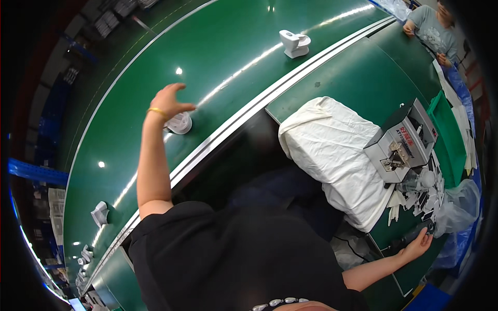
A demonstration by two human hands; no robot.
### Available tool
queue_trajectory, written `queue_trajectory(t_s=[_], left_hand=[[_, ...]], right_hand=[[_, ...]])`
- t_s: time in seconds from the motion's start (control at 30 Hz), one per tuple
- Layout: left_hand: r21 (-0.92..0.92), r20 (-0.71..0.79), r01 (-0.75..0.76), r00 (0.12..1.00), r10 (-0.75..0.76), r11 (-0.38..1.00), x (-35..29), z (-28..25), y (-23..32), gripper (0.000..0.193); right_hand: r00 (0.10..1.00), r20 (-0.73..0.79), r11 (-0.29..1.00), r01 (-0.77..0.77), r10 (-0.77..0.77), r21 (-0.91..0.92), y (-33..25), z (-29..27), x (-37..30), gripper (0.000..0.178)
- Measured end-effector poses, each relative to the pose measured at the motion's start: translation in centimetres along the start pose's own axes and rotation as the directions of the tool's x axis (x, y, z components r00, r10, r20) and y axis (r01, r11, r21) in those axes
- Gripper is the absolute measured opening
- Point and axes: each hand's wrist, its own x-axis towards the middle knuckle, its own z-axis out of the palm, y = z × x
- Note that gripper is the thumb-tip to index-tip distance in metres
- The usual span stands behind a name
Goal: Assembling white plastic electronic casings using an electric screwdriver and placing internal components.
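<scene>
My left hand reaches out over the green conveyor belt, thumb and fingers spread with nothing between them. Just below it on the belt lies a round white plastic part, partly hidden by the hand. Far off to the right, my right hand is closed around the end of a dark handheld tool at the worktable's near right corner. The tool's far end is hard to make out. Farther along the belt stands a white plastic piece shaped like a small toilet.
A white cloth drapes over something on the green worktable. Beside it are an open box with metal parts, a green tray, small white pieces and clear plastic bags. A co-worker sits at the far right.
</scene>
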Motion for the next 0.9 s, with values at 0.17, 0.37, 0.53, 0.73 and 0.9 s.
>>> queue_trajectory(t_s=[0.17, 0.37, 0.53, 0.73, 0.9], left_hand=[[-0.241, 0.224, -0.075, 0.966, 0.130, 0.968, -2.1, 2.7, -4.7, 0.105], [-0.116, -0.046, -0.119, 0.992, 0.115, 0.986, -2.8, 3.4, -4.6, 0.061], [-0.464, -0.158, -0.408, 0.912, 0.380, 0.786, -0.4, 4.5, 3.9, 0.038], [-0.599, -0.240, -0.705, 0.610, 0.755, 0.380, -7.4, 7.4, 24.4, 0.044], [-0.573, -0.346, -0.798, 0.441, 0.828, 0.185, -13.2, 11.9, 31.4, 0.045]], right_hand=[[0.985, -0.036, 0.982, 0.169, -0.166, 0.086, -2.0, 0.6, -0.5, 0.054], [0.993, 0.011, 0.984, 0.116, -0.119, 0.137, -4.6, 4.1, -2.9, 0.047], [0.988, -0.025, 0.988, 0.152, -0.153, -0.006, -4.9, 1.6, -0.6, 0.038], [0.921, 0.302, 0.775, 0.374, -0.246, -0.510, -4.6, 3.2, 1.7, 0.038], [0.879, 0.429, 0.671, 0.447, -0.208, -0.592, -5.1, 6.9, 1.1, 0.038]])
